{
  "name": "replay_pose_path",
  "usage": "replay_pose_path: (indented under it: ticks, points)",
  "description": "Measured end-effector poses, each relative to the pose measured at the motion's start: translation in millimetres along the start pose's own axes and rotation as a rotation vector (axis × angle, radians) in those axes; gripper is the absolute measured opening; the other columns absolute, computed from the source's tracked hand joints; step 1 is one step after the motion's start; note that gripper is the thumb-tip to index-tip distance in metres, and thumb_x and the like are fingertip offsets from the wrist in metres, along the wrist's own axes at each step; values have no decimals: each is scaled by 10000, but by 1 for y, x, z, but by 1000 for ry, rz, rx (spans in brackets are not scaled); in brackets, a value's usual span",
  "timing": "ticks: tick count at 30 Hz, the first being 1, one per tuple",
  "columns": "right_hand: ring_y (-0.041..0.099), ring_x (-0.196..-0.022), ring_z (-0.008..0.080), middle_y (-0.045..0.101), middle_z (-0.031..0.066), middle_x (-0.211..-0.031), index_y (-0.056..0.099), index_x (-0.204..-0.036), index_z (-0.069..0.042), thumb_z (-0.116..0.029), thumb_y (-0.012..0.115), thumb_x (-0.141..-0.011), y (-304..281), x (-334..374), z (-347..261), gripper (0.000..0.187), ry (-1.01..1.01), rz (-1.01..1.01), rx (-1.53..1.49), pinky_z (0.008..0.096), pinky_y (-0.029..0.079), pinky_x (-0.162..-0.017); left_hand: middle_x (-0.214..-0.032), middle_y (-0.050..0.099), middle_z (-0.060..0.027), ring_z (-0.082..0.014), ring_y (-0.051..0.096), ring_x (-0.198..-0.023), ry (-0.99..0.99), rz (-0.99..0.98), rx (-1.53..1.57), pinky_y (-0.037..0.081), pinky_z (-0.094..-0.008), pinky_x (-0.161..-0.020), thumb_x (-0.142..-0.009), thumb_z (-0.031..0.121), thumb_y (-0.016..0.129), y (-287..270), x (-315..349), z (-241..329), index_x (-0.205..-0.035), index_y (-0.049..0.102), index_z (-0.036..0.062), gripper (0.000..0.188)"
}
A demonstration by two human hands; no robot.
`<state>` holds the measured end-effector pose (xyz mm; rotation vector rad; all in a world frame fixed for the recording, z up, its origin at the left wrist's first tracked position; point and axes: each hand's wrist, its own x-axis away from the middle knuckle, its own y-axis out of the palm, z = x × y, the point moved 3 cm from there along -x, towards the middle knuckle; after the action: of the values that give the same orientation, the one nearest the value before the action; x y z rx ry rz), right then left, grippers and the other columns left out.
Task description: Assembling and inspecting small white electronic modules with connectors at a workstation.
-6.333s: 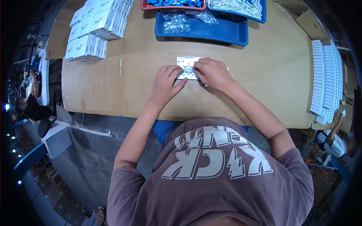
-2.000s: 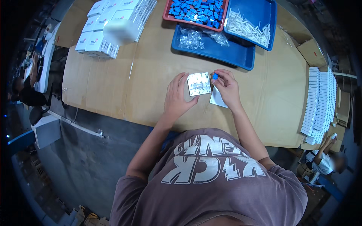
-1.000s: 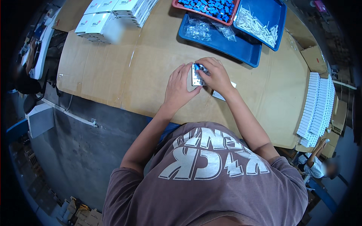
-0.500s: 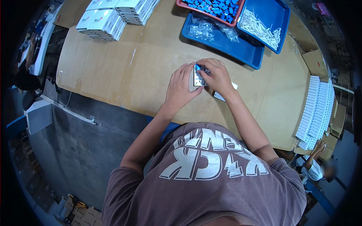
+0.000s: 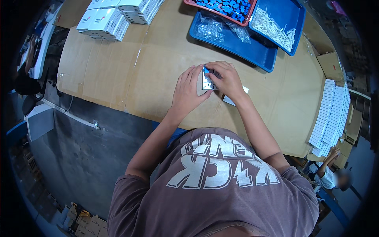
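A small, flat, rectangular item (image 5: 207, 84), whitish with dark spots and a dark rim, lies on the cardboard-covered table in front of me. My left hand (image 5: 186, 91) steadies it, fingers along its left side and thumb at its lower corner. From the right, my right hand (image 5: 227, 80) reaches over it, index finger and thumb closed around a small blue piece (image 5: 206, 70) at its far end. The right fingers hide much of the item, so its exact kind is unclear. Partly under my right wrist is a white box (image 5: 228, 101).
Beyond my hands stand a red tray of blue pieces (image 5: 227, 8), a blue tray of white plastic plugs (image 5: 272, 29) and a blue tray with clear bags (image 5: 211, 33). White boxes are stacked at far left (image 5: 103, 23) and right (image 5: 327, 118). Another person (image 5: 327, 173) sits at right.
My hands keep nearly the same pose, with only a slight shift of the right fingers at the blue piece. The whole view has drifted a little.
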<state>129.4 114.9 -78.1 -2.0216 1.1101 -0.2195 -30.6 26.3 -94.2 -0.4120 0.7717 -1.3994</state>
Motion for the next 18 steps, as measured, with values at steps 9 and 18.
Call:
replay_pose_path:
  ticks: [9, 18]
  points:
    - [467, -1412, 340, 585, 154, -1457, 725, -1292, -96, -342, 674, -969, 0, 18, -29, 409, -8, -91, 439, 582, 345, -1134, -1456, 545, -166, -353, 475, -1401, -1, -10, 23, 390, -479, -1150, -768, 280, 850, -2, -2, 2, -1507, 454, 70, 864]
    - [608, -1269, 374, 569, 168, -1450, 677, -1327, -71, -159, 737, -927, -82, 57, 0, 414, 265, 44, 92, 404, 511, -1050, -1426, 550, -172, -357, 503, -1353, 57, 129, -6, 376, -498, -1132, -762, 266, 850, -7, 5, -2, -1482, 474, 50, 841]
